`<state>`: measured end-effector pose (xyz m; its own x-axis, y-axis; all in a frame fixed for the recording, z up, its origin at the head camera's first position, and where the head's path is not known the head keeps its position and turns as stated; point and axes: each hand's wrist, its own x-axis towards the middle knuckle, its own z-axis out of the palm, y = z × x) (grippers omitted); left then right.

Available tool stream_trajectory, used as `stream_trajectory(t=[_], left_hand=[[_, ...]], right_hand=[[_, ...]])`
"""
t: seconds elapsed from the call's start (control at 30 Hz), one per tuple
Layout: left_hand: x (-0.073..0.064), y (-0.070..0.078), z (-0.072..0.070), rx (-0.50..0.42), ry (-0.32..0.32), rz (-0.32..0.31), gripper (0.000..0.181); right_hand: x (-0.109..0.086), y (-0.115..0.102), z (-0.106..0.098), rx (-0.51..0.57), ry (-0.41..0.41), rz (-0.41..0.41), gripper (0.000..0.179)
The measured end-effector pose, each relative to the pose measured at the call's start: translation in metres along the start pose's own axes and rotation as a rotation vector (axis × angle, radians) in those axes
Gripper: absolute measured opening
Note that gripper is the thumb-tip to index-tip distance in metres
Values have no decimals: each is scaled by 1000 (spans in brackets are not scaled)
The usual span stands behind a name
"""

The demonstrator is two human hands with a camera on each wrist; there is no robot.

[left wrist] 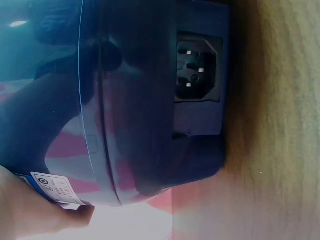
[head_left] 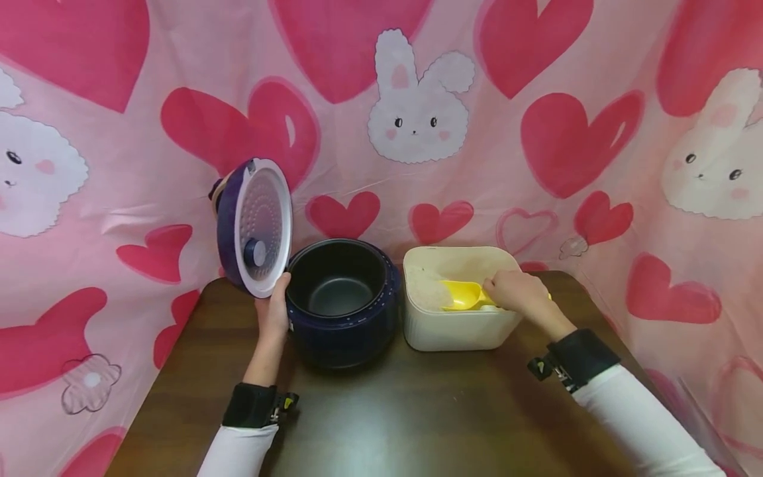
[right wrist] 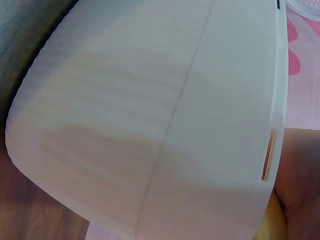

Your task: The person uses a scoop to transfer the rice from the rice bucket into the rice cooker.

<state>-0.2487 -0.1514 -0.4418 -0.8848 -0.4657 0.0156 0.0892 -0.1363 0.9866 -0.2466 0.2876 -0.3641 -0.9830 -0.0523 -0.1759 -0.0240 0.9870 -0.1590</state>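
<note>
A dark blue rice cooker (head_left: 342, 341) stands on the table, its black inner pot visible from above. Its lid (head_left: 262, 222) is raised upright at the left. My left hand (head_left: 274, 315) holds the cooker's side where the lid joins it, with fingers partly hidden; in the left wrist view the hand (left wrist: 35, 210) is beside a label on the body. My right hand (head_left: 518, 291) grips the handle of a yellow scoop (head_left: 460, 295) inside a cream bin (head_left: 456, 331). Pale grains that look like rice (head_left: 426, 289) lie in the bin's left part, against the scoop.
The brown table (head_left: 381, 417) extends in front of the cooker and bin. Behind hangs a pink cloth (head_left: 346, 159) with hearts and rabbits. A power socket (left wrist: 197, 70) sits low on the cooker's body. The bin's outer wall (right wrist: 150, 110) fills the right wrist view.
</note>
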Motion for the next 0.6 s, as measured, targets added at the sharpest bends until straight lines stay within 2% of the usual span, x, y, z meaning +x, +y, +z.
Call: stream_trajectory(t=[0.23,0.43,0.6], left_hand=[[3,0,-2,12,0,4,59],[2,0,-4,50,-14,34,57],[0,1,0,65,14,47,50]], right_hand=[[3,-3,-1,43,-28,0,46],[6,-6,-3,99,-76,-57,45],[3,-4,-5,113,-88,-57,46]])
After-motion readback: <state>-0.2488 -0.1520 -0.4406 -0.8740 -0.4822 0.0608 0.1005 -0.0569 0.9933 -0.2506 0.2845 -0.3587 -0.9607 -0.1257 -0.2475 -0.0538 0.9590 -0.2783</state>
